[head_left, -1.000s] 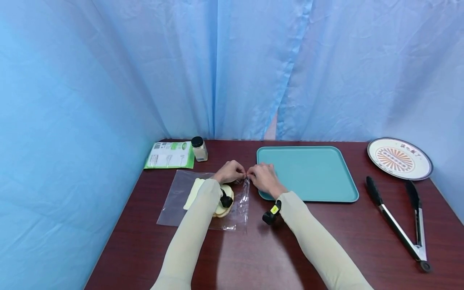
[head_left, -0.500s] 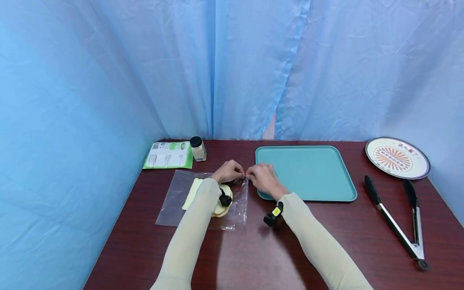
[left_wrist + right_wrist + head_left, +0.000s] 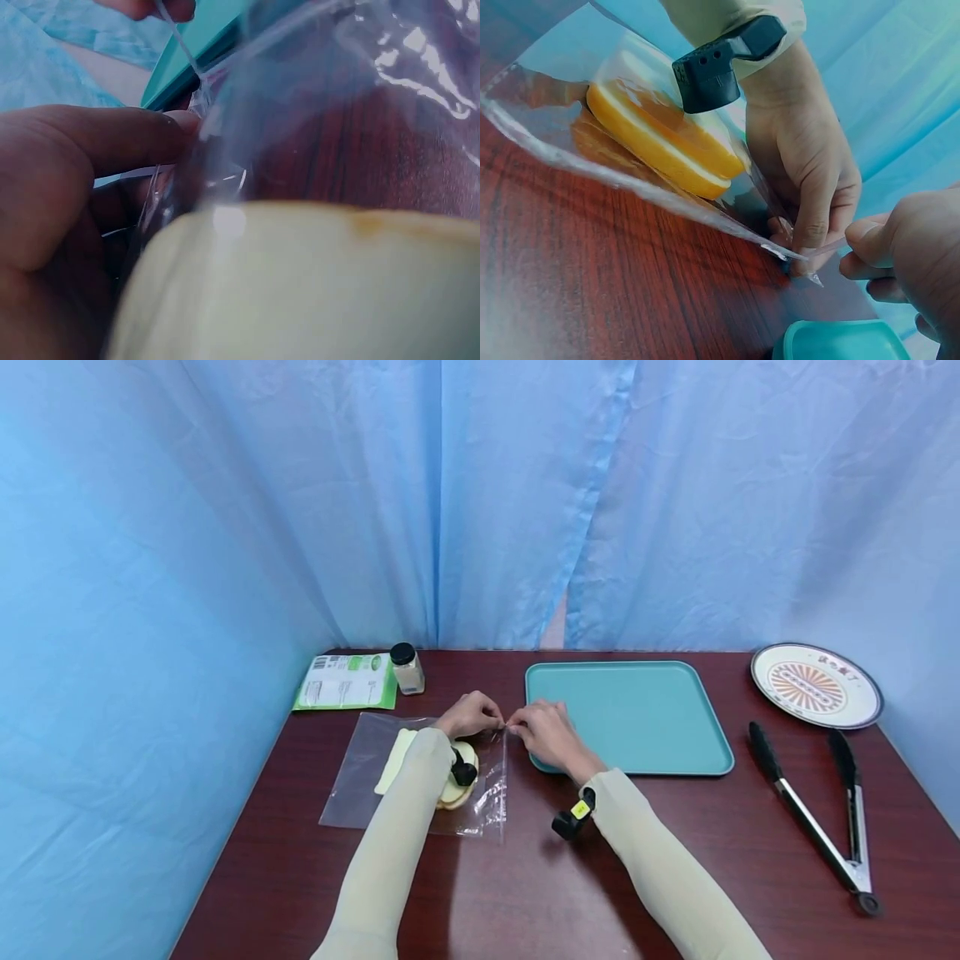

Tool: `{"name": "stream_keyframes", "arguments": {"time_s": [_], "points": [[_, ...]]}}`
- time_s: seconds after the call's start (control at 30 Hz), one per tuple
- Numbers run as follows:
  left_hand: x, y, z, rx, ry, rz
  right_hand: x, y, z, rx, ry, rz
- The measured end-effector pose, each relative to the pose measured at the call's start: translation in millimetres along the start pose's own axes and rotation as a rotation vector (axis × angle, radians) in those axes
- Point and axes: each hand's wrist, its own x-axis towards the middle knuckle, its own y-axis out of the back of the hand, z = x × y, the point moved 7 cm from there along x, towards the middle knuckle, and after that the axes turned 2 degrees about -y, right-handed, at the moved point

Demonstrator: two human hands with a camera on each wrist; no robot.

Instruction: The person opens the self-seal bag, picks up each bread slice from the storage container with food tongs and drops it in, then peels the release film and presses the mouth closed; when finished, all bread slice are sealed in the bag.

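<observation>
Thumb against finger, the left hand [image 3: 471, 714] pinches the far right corner of a clear plastic bag [image 3: 352, 785]; the right hand [image 3: 550, 733] pinches a thin, taut plastic strip there. Glossy and creased, the bag lies between the left edge of the wood-grained worktop [image 3: 255, 877] and the teal tray [image 3: 637, 718]. Pale, yellow-edged slices [image 3: 660, 142] inside are partly hidden by the left sleeve [image 3: 390, 852].

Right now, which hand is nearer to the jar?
Left. The left hand is in front of the jar, to its right; the right hand is farther right, by the tray.
</observation>
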Motion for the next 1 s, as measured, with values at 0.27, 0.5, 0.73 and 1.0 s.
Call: {"name": "stream_keyframes", "arguments": {"time_s": [0.27, 0.5, 0.73, 1.0], "points": [[0.1, -1.0, -2.2, -0.019, 0.004, -0.002, -8.1, 6.2, -5.7, 0.027, 0.075, 0.063], [1.1, -1.1, -2.9, -0.020, -0.010, 0.005, -13.6, 12.5, -10.7, 0.089, 0.131, 0.098], [1.4, -1.1, -3.2, -0.015, -0.012, -0.001, -19.5, 23.3, -17.3, 0.114, 0.173, 0.141], [1.7, -0.9, -4.2, -0.028, -0.011, -0.002, -27.3, 36.4, -24.1, 0.121, 0.198, 0.176]]}}
